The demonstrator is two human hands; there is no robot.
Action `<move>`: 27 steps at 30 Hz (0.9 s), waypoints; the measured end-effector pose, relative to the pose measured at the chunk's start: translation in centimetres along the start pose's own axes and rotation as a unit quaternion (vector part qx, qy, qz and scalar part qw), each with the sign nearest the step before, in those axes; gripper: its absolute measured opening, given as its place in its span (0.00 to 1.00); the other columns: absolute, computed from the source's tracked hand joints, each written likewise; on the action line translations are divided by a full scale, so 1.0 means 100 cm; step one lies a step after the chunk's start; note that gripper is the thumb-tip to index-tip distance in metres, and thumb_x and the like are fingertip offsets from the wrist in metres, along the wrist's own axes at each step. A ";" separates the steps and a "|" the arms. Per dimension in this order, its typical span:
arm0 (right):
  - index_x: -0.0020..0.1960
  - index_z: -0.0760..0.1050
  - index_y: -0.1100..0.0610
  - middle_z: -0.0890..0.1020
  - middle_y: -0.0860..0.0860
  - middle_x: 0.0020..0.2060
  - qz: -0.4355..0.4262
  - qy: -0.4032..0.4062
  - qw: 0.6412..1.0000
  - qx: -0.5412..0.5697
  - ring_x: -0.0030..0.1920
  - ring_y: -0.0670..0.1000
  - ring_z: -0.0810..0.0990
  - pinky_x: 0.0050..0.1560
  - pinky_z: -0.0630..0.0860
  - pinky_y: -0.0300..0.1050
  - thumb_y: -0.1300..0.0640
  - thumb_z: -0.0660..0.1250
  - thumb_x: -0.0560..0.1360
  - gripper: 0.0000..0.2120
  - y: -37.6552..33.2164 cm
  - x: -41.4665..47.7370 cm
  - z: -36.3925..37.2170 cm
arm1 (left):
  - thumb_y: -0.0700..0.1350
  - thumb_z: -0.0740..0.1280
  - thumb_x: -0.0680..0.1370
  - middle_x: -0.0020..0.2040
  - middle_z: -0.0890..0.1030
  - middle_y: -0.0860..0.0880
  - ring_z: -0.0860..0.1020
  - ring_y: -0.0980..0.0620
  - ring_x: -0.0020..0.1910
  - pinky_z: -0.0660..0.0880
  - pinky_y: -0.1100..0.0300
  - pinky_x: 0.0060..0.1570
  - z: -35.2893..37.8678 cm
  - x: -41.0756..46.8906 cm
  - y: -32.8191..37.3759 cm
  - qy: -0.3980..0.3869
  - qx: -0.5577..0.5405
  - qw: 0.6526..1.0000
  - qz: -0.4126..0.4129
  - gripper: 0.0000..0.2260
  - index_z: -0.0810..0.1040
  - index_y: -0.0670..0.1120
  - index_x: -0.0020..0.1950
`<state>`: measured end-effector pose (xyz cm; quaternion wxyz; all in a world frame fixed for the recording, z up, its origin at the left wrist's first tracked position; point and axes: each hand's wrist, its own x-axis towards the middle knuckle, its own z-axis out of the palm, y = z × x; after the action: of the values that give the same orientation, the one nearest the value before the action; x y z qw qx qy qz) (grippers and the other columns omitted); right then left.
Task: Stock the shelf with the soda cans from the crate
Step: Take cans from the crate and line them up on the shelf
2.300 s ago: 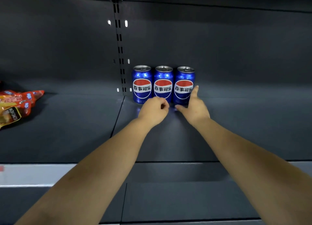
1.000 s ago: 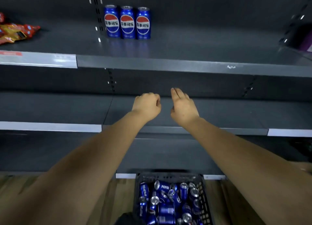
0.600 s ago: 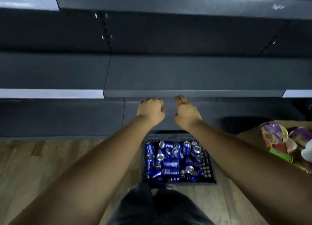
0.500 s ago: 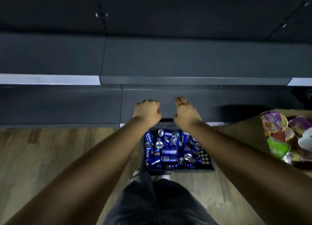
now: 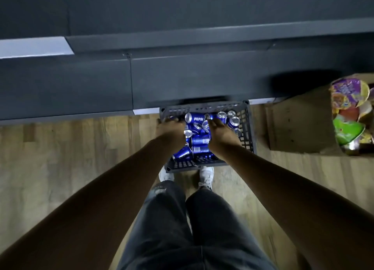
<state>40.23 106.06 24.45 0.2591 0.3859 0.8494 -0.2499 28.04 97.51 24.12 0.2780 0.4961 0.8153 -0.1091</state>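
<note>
A dark plastic crate (image 5: 248,128) stands on the wood floor against the base of the shelf unit (image 5: 202,79). Several blue Pepsi cans (image 5: 197,119) lie jumbled in it. Both my hands are down inside the crate. My left hand (image 5: 171,131) is over the cans by the left wall, its fingers pointing down and partly blurred, with no can visibly held. My right hand (image 5: 220,134) lies over the middle of the pile, with straight fingers touching a can near the far wall.
An open cardboard box (image 5: 299,126) with colourful snack bowls (image 5: 350,111) stands right of the crate. My white shoes (image 5: 206,174) and dark trousers are just behind the crate. Wood floor (image 5: 70,158) spreads to the left. The shelf's front edge overhangs the crate's far side.
My view has dropped from the upper shelf with three standing cans to the floor. Both hands have come down from the shelf into the crate.
</note>
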 end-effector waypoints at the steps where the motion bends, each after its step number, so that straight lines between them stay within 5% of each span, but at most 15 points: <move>1: 0.73 0.59 0.60 0.65 0.56 0.70 0.002 -0.006 1.000 0.002 0.66 0.60 0.68 0.62 0.69 0.50 0.67 0.61 0.71 0.31 0.010 0.003 0.005 | 0.41 0.59 0.78 0.63 0.75 0.44 0.70 0.43 0.63 0.64 0.53 0.61 0.007 0.004 0.006 -0.010 -0.006 1.000 -0.005 0.15 0.71 0.44 0.64; 9: 0.70 0.62 0.60 0.69 0.57 0.64 0.028 -0.074 0.997 0.021 0.60 0.59 0.72 0.49 0.71 0.46 0.69 0.62 0.72 0.27 0.103 0.022 0.039 | 0.41 0.61 0.78 0.63 0.73 0.42 0.68 0.43 0.64 0.64 0.52 0.62 0.076 0.019 0.064 -0.113 -0.117 0.985 -0.052 0.14 0.71 0.43 0.63; 14: 0.70 0.63 0.57 0.73 0.59 0.60 0.069 -0.089 0.989 0.097 0.54 0.57 0.76 0.47 0.78 0.49 0.68 0.61 0.73 0.27 0.151 0.024 0.062 | 0.42 0.62 0.78 0.52 0.78 0.43 0.77 0.45 0.51 0.72 0.55 0.47 0.114 0.005 0.090 -0.125 -0.281 0.940 -0.150 0.09 0.76 0.42 0.56; 20: 0.65 0.66 0.59 0.75 0.57 0.53 0.109 -0.132 0.978 0.118 0.49 0.55 0.75 0.41 0.75 0.45 0.67 0.63 0.73 0.21 0.175 0.038 0.098 | 0.40 0.63 0.78 0.60 0.77 0.41 0.75 0.43 0.60 0.70 0.58 0.54 0.163 -0.001 0.076 -0.161 -0.346 0.892 -0.243 0.13 0.75 0.39 0.62; 27: 0.66 0.68 0.62 0.74 0.58 0.50 0.147 -0.213 0.950 0.172 0.41 0.51 0.74 0.34 0.70 0.40 0.65 0.61 0.75 0.19 0.184 0.077 0.154 | 0.39 0.64 0.77 0.46 0.77 0.43 0.76 0.47 0.47 0.70 0.60 0.44 0.217 0.030 0.046 -0.187 -0.459 0.823 -0.279 0.05 0.77 0.41 0.51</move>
<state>54.15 111.08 4.04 0.3977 0.4832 0.6524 -0.4275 38.49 92.15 5.11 0.5783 0.0327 0.8072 0.1141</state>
